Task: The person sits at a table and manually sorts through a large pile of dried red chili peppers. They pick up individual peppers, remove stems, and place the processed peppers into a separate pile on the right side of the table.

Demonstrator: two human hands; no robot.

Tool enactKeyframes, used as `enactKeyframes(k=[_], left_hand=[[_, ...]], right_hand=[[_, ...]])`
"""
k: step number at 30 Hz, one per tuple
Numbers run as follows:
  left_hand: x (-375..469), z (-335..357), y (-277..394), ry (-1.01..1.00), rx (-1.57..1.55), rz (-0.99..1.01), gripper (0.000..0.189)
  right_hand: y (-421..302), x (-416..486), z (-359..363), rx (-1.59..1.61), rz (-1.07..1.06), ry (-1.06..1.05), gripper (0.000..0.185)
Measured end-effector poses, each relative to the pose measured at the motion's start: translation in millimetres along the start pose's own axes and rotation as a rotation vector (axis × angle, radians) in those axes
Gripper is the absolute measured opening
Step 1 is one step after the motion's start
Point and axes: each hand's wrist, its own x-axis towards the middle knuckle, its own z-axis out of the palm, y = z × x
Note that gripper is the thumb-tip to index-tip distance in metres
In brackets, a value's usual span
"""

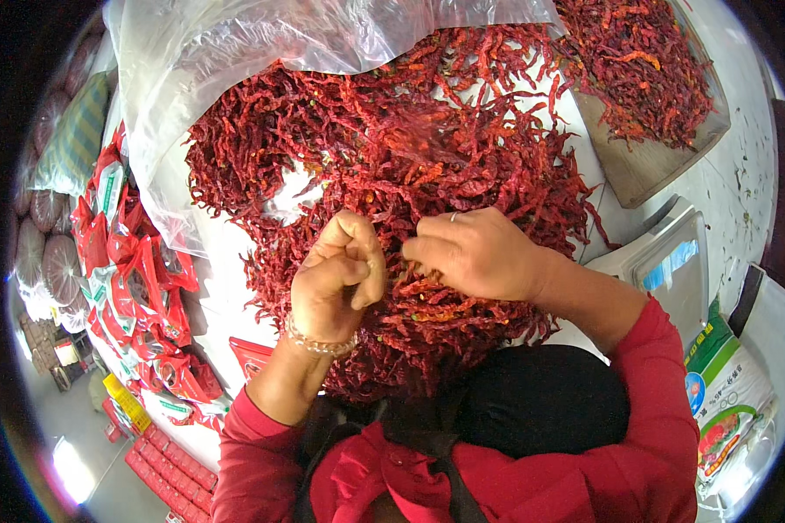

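Observation:
A broad heap of dried red chilli peppers point(392, 150) lies before me on a white surface. Over its near part is my left hand point(340, 268), palm turned up and fingers curled, with a beaded bracelet on the wrist; whether anything small is pinched in it cannot be told. Close by on the right, my right hand point(471, 255), with a ring on one finger, reaches down to the chillies. Its fingertips are blurred and partly hidden, so its hold is unclear. A clear plastic sheet point(248, 46) covers the heap's far left edge.
A tray point(621, 170) of more chillies stands at the upper right, above a device that looks like a scale point(674, 261). A printed sack point(726, 399) lies at the lower right. Red packets point(137, 281) are piled on the left, near filled net bags point(59, 261) and red boxes point(170, 471).

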Motion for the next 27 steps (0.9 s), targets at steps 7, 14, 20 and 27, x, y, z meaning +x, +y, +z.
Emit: enactKeyframes(k=[7,14,20,27], left_hand=[[0.9,18.0,-0.9,0.161,0.355,0.076,0.01],[9.7,26.2,-5.4,0.151,0.393,0.066,0.007],[20.6,27.8,-22.2,0.096,0.662,0.189,0.011],[33.4,34.3,-24.1,0.194,0.643,0.181,0.011]], right_hand=[[-2.3,-1.8,-1.0,0.984,0.607,0.003,0.021],[-9.0,-14.7,-2.5,1.326,0.669,-0.044,0.023],[-8.7,-26.4,-12.8,1.407,0.828,0.063,0.021],[-4.0,-34.6,-17.5,1.481,0.859,0.358,0.036]])
